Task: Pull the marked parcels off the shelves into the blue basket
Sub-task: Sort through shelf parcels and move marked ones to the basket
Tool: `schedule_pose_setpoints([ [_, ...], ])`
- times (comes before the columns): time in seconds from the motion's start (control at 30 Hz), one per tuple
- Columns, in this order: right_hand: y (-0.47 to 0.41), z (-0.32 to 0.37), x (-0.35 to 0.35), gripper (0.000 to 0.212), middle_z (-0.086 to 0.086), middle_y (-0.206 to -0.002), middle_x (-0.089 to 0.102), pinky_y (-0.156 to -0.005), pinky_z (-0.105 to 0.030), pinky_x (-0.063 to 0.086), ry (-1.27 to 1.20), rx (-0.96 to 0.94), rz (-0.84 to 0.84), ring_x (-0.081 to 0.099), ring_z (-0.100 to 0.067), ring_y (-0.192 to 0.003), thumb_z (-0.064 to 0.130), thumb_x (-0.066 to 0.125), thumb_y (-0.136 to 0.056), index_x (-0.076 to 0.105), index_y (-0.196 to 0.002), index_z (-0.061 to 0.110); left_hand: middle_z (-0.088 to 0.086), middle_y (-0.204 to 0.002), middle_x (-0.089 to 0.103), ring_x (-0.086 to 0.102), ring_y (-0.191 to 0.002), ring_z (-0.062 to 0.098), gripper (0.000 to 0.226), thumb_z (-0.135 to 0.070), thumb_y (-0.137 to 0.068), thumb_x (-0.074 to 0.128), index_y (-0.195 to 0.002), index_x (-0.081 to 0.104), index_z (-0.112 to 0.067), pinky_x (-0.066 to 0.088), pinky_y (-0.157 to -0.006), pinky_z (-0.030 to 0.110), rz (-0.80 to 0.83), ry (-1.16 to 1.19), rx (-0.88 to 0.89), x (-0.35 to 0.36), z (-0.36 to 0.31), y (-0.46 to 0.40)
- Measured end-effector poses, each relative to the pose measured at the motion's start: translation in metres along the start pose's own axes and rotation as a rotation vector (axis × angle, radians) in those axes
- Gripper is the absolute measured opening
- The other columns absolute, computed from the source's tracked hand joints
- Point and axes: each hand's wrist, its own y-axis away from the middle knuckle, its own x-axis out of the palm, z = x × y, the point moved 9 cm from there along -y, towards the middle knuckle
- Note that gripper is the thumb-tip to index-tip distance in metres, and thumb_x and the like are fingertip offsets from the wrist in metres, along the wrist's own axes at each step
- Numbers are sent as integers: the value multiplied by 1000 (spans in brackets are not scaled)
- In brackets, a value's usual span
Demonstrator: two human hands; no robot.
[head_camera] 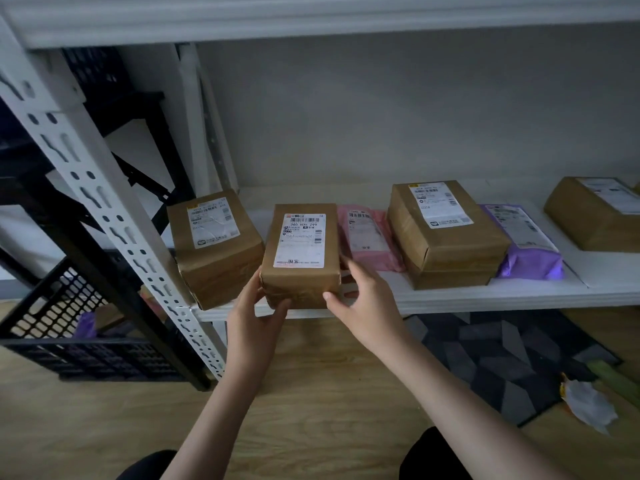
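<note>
The brown parcel point(300, 252) bears a white label point(300, 240) reading "360 H35 Z99".

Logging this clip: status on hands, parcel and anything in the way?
Left hand and right hand grip the brown parcel at the shelf edge. Basket low left, behind the rack post. Pink mailer close beside.
</note>
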Motion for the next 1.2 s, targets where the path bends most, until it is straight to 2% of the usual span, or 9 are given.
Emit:
schedule_pose_setpoints([
  [0.13,-17,-4,7,51,9,-119,64,-90,-27,56,-14,3,-16,61,-5,-106,34,69,-86,55,-134,24,-15,-116,61,55,-105,-8,66,-18,-82,80,-140,52,-27,45,-84,7,-51,-80,58,3,-5,-8],
  [0.17,-20,-5,9,50,9,-118,64,-90,-27,56,-10,1,-20,61,-4,-105,34,68,-87,55,-134,24,-14,-114,58,54,-101,-8,61,-21,-83,79,-137,53,-25,43,-81,5,-75,-106,52,4,-5,-9],
  [0.27,-24,-8,12,47,8,-116,63,-91,-25,54,8,9,-9,60,-5,-106,33,68,-87,56,-132,22,-13,-106,57,55,-92,0,44,-28,-83,79,-119,54,-30,43,-78,18,-148,-124,0,3,-5,-7],
  [0.43,-3,-17,-8,48,1,-116,60,-88,-28,53,146,81,25,60,-14,-103,31,68,-91,55,-134,15,-8,-93,60,62,-86,10,22,-21,-89,70,-103,53,-26,38,-65,16,-139,-43,-128,3,5,16],
  [0.57,15,-36,-38,56,1,-133,55,-91,-22,50,243,189,10,60,-16,-112,32,67,-93,48,-144,17,-12,-95,59,61,-83,5,19,-9,-89,67,-97,59,-24,50,-63,22,32,-8,57,31,-31,34],
  [0.7,5,-52,-49,71,-3,-151,40,-105,-20,33,291,197,4,44,-18,-136,28,70,-91,36,-152,12,-15,-113,56,62,-90,0,27,-21,-94,62,-121,61,-22,55,-72,29,227,-92,204,78,-74,36],
  [0.83,-8,-68,-51,76,-6,-150,41,-109,-28,38,235,226,-27,44,-21,-136,29,71,-90,33,-152,11,-4,-139,52,64,-107,13,52,-32,-94,57,-142,47,-16,55,-82,32,303,-278,216,123,-78,23],
  [1.03,-14,-81,-48,62,-1,-133,54,-97,-27,46,188,211,17,56,-20,-120,31,71,-87,45,-141,15,10,-133,59,62,-111,27,57,-32,-95,57,-144,41,-8,50,-86,34,266,-394,113,139,-79,6],
  [1.2,-34,-85,-47,63,0,-128,57,-94,-30,51,190,248,74,59,-19,-114,31,71,-87,44,-142,17,14,-130,59,60,-113,28,56,-29,-96,55,-144,36,-7,51,-85,35,258,-451,50,149,-80,-9],
])
